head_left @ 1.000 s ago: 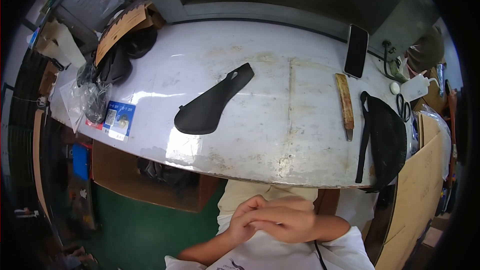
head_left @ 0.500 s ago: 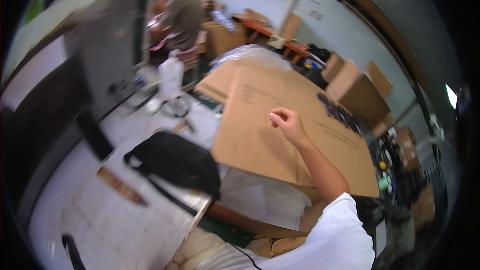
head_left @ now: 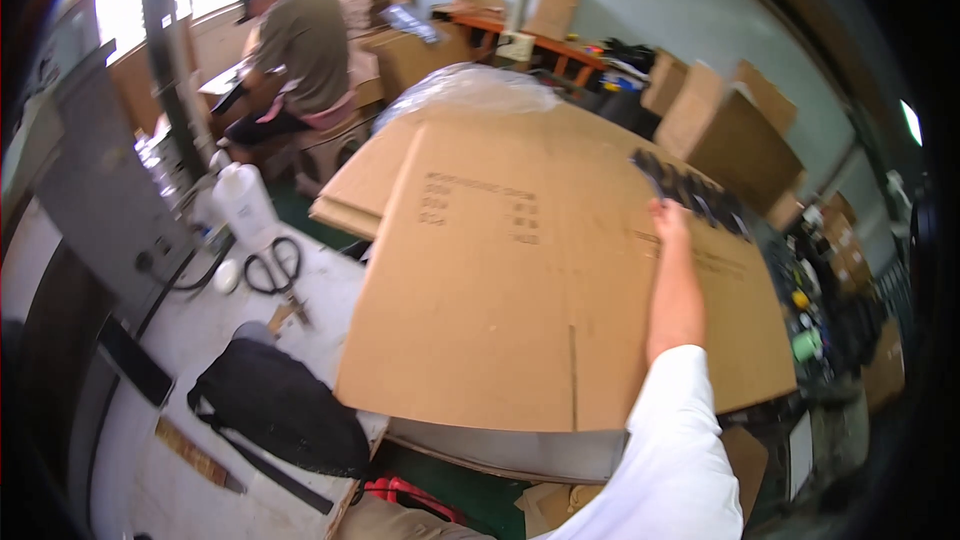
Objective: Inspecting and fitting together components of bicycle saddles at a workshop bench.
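One right hand (head_left: 673, 224), mine, is in view, extended over the cardboard (head_left: 480, 330). Its fingers are bent at the left end of a row of dark pieces (head_left: 706, 202); I cannot tell whether they grasp a piece or only touch it. My left hand is outside the view, so I cannot tell its state.

Position of the dark pieces: on the cardboard, toward its far right edge. Orientation: the long axis of the row runs obliquely, from the far left end, beyond my fingertips, to the near right end, at the cardboard's right edge. The pieces lie side by side; they are too small and blurred for me to tell which way each tip points. My forearm points away from me, across the cardboard and toward the row.

Left of the cardboard is the table (head_left: 335, 292). It carries a black item (head_left: 280, 405) with a strap, just beside the cardboard's near left corner; scissors (head_left: 273, 267) and a white bottle (head_left: 245, 205) farther along the cardboard's left side; and a phone (head_left: 136, 360), well apart from it. Plastic film (head_left: 470, 90) lies at the cardboard's far edge. Beyond its far left side sits a co-worker (head_left: 308, 50).
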Tool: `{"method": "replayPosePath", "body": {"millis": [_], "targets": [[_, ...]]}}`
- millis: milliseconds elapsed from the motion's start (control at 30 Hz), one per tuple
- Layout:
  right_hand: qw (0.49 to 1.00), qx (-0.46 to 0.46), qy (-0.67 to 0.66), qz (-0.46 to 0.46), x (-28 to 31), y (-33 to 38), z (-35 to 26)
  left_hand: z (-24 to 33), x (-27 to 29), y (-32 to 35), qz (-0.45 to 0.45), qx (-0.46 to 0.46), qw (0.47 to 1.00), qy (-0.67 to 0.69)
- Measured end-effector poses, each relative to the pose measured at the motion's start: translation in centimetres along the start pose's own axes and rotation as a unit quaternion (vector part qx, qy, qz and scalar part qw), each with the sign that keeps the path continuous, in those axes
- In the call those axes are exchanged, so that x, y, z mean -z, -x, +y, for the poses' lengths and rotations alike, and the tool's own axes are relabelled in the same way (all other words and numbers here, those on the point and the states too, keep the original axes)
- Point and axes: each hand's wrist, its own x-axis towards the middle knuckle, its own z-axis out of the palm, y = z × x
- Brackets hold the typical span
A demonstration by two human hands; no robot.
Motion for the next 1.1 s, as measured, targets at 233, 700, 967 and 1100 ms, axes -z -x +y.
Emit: {"method": "replayPosePath", "body": {"millis": [233,700,967,1100], "targets": [[0.978,-0.197,0.022,-0.06,3.8,-11.0,-1.1,-2.3,-2.1,0.7,0.061,-0.09,0.992,-0.061],[0.857,0.283,0.24,-0.357,-22.2,25.6,5.9,-1.4,0.1,0.2,0.06,-0.094,0.993,0.032],[0.431,-0.284,0.197,-0.834,-32.1,64.9,4.7,-3.9,2.9,0.7,0.243,0.206,0.846,0.428],[0.284,-0.364,0.272,-0.845,-31.8,74.2,7.8,-7.8,5.6,0.4,0.343,0.194,0.806,0.44]]}}
